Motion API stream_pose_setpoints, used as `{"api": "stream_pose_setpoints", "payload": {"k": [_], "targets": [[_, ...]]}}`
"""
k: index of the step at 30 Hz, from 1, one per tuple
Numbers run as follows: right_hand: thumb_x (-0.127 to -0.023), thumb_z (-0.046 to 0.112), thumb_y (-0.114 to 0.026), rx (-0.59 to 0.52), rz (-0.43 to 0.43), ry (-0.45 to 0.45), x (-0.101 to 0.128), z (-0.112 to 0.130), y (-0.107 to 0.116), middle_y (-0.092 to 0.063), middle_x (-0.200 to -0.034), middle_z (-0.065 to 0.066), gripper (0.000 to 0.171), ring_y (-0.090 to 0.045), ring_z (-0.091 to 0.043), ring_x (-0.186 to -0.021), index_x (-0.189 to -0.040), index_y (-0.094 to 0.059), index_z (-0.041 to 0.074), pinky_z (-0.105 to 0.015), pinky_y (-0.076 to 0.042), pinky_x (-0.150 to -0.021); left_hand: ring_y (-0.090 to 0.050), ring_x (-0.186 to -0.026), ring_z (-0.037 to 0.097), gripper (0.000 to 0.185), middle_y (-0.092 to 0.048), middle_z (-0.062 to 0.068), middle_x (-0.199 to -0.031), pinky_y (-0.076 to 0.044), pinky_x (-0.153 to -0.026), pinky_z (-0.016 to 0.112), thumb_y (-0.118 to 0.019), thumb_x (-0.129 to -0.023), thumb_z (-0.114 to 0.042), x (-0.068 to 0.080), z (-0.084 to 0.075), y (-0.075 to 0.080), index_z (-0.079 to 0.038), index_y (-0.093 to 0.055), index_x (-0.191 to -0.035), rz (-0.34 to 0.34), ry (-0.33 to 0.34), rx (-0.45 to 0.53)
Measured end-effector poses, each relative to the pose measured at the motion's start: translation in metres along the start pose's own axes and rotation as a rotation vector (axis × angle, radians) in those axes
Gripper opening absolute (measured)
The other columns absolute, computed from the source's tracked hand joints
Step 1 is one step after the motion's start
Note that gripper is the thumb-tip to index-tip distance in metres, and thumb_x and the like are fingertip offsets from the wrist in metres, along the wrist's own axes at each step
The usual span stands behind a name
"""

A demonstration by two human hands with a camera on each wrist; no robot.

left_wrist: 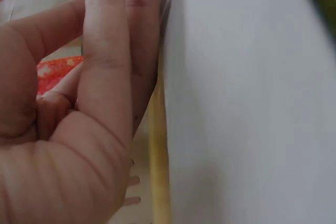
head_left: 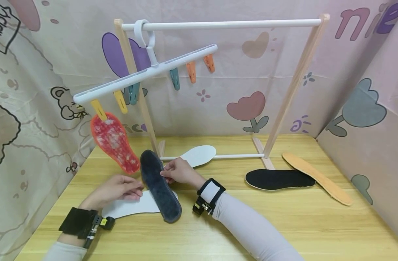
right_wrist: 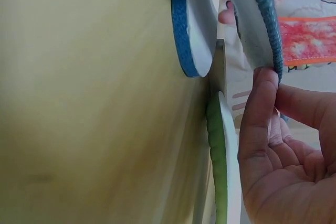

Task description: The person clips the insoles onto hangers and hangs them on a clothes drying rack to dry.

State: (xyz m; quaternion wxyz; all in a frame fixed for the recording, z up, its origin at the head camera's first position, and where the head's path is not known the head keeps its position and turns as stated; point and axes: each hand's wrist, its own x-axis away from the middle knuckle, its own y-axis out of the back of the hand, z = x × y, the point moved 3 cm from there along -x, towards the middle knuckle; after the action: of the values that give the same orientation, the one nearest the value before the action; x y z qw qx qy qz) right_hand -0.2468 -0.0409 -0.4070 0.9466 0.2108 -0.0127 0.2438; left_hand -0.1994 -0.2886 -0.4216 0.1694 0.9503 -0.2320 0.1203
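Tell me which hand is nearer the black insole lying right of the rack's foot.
Right. The right hand pinches the dark grey insole, with bare table between it and the black insole; the left hand lies farther left, beyond the grey one.

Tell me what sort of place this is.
Probably a small staged workspace for a hanging chore, not a real laundry room: a wooden table walled in by cartoon-print cloth, a tabletop drying rack with a clip hanger, and loose insoles such as the dark insole.

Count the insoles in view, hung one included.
6: red insole clipped on the hanger, dark insole in both hands, white one beneath, white one by the rack, black and tan at right.
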Motion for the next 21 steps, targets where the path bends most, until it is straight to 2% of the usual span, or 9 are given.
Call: {"api": "stream_pose_setpoints", "payload": {"k": [9,15,21], "targets": [[-0.101,0.014,-0.075,-0.005,0.005,0.001,0.0,-0.001,-0.002,-0.071,-0.069,-0.001,0.015,-0.065,-0.006,-0.06,-0.097,-0.079,0.0,-0.023,-0.06,-0.062,-0.079,-0.084,0.012,0.038,-0.081,0.01,-0.097,-0.066,-0.08,0.027,-0.061,-0.11,-0.017,-0.006,-0.006,-0.011,0.018,-0.066,-0.125,-0.027,-0.013,0.033],[-0.101,0.015,-0.076,0.009,0.008,0.018,0.002,-0.003,-0.001,-0.072,-0.069,-0.002,0.016,-0.065,-0.006,-0.06,-0.094,-0.079,0.001,-0.022,-0.059,-0.062,-0.079,-0.083,0.011,0.035,-0.081,0.01,-0.095,-0.065,-0.078,0.026,-0.062,-0.109,-0.013,-0.006,-0.01,-0.014,0.019,-0.068,-0.121,-0.06,-0.015,0.051],[-0.101,0.015,-0.075,0.014,0.021,0.039,0.004,-0.004,0.001,-0.072,-0.068,-0.001,0.017,-0.066,-0.006,-0.06,-0.09,-0.079,0.003,-0.021,-0.057,-0.06,-0.079,-0.085,0.011,0.032,-0.082,0.011,-0.096,-0.065,-0.079,0.026,-0.063,-0.109,-0.011,-0.004,-0.014,-0.015,0.018,-0.069,-0.121,-0.061,-0.012,0.068]]}}
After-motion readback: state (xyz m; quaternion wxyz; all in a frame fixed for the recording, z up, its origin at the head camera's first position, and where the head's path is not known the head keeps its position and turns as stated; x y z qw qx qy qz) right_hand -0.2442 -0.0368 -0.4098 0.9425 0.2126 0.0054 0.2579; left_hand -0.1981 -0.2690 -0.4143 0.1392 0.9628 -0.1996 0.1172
